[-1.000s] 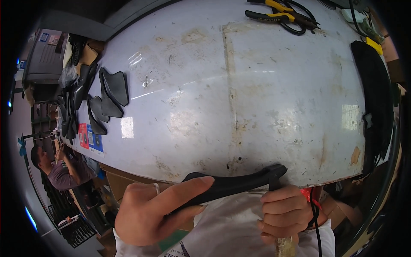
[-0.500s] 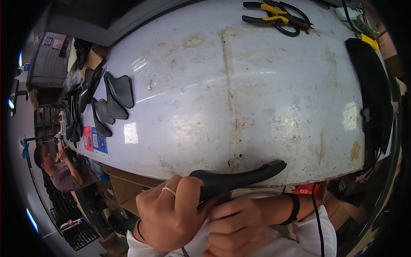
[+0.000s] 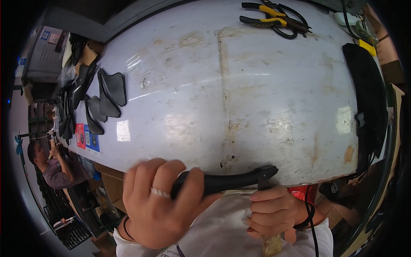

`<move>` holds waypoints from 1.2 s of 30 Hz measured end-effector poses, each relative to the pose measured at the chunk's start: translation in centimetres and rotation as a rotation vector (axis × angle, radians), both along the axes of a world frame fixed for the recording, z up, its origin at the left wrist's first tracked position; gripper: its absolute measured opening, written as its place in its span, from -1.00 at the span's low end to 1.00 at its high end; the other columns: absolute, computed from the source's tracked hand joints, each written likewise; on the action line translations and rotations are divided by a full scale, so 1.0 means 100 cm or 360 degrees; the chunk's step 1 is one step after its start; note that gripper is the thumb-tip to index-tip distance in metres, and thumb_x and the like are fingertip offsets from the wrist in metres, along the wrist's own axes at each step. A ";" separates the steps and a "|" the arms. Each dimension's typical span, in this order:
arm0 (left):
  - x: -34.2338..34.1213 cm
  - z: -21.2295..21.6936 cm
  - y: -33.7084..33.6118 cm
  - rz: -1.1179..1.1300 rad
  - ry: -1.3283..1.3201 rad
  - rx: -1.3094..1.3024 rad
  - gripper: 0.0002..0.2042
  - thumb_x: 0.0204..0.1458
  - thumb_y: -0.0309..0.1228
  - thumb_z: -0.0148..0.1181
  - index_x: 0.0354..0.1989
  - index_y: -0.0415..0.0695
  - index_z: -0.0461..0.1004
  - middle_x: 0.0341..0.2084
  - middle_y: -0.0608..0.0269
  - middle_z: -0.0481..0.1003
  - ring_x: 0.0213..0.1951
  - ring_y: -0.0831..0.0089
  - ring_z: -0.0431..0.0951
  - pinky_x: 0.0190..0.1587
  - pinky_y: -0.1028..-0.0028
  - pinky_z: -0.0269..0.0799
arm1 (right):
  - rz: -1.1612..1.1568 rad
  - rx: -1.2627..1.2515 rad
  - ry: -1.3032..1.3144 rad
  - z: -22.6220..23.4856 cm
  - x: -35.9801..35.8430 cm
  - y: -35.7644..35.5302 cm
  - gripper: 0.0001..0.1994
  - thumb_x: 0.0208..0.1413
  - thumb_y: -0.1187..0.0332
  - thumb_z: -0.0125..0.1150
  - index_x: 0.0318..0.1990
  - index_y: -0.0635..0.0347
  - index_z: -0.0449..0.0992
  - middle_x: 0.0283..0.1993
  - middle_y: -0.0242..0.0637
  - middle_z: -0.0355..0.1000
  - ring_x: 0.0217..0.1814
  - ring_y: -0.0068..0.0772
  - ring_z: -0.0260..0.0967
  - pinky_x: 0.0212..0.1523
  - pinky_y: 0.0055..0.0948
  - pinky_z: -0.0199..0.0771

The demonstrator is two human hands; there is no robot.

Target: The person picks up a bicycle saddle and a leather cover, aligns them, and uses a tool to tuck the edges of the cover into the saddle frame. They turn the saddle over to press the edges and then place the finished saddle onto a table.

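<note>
My left hand (image 3: 160, 201) is closed on the near end of a long, curved black piece (image 3: 222, 182). The piece lies along the table's front edge and tapers upward to the right; its material is hard to tell. My right hand (image 3: 272, 210) grips a knife (image 3: 264, 183): a flat dark blade stands out above my fingers, and a yellowish handle shows below them. The blade is at the underside of the piece near its right end. Some fingers of the left hand are smeared by motion.
Black cut pieces (image 3: 112, 92) lie at the table's left, near red and blue cards (image 3: 87, 138). Yellow-and-black pliers (image 3: 269, 20) lie at the far side. A black pouch (image 3: 368, 94) lies along the right edge. A black cord (image 3: 309, 214) hangs by my right wrist. Another person (image 3: 60, 165) sits at far left.
My right hand has moved right, away from the left hand, and the knife blade now shows by the piece's right end. The left hand has shifted left. The view has shifted slightly.
</note>
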State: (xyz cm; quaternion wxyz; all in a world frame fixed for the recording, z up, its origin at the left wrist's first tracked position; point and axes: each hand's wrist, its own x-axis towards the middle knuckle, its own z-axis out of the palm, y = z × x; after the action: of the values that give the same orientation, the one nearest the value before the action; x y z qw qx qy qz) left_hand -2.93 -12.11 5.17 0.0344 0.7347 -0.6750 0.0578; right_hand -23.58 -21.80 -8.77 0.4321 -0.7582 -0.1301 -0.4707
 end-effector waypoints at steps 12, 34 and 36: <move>-0.048 -0.071 -0.008 -0.0250 -0.0316 -0.0264 -0.64 0.15 -0.01 0.32 -0.45 -0.06 0.55 -0.64 0.48 0.33 -0.61 0.53 0.32 -0.32 0.46 0.12 | -0.0016 0.0211 0.0004 0.003 -0.010 -0.009 -0.91 0.06 0.51 0.28 -0.44 0.35 0.57 -0.41 -0.22 0.46 -0.36 -0.15 0.49 -0.25 -0.13 0.64; -0.023 -0.046 0.044 -0.0091 0.0054 -0.0706 -0.56 -0.02 0.11 0.46 -0.42 -0.06 0.57 -0.58 0.51 0.42 -0.54 0.52 0.44 -0.25 0.48 0.27 | -0.0008 0.1321 0.1054 0.073 0.009 0.009 -0.78 0.12 0.42 0.43 -0.12 0.36 0.65 -0.06 0.13 0.63 -0.09 -0.13 0.67 -0.12 -0.33 0.69; -0.013 -0.030 0.048 -0.0075 0.0302 -0.0563 -0.49 -0.14 0.17 0.49 -0.41 -0.08 0.58 -0.58 0.48 0.43 -0.52 0.47 0.48 -0.19 0.46 0.29 | 0.0034 0.1179 0.0999 0.072 0.012 0.005 -0.77 0.12 0.42 0.44 -0.11 0.35 0.64 -0.07 0.11 0.63 -0.11 -0.13 0.67 -0.13 -0.33 0.69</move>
State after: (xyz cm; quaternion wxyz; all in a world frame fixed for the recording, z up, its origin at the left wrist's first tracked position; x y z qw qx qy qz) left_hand -4.24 -7.35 2.13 0.2278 0.7034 -0.6651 0.1051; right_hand -22.38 -21.34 -1.58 0.6961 -0.6573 0.1752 -0.2296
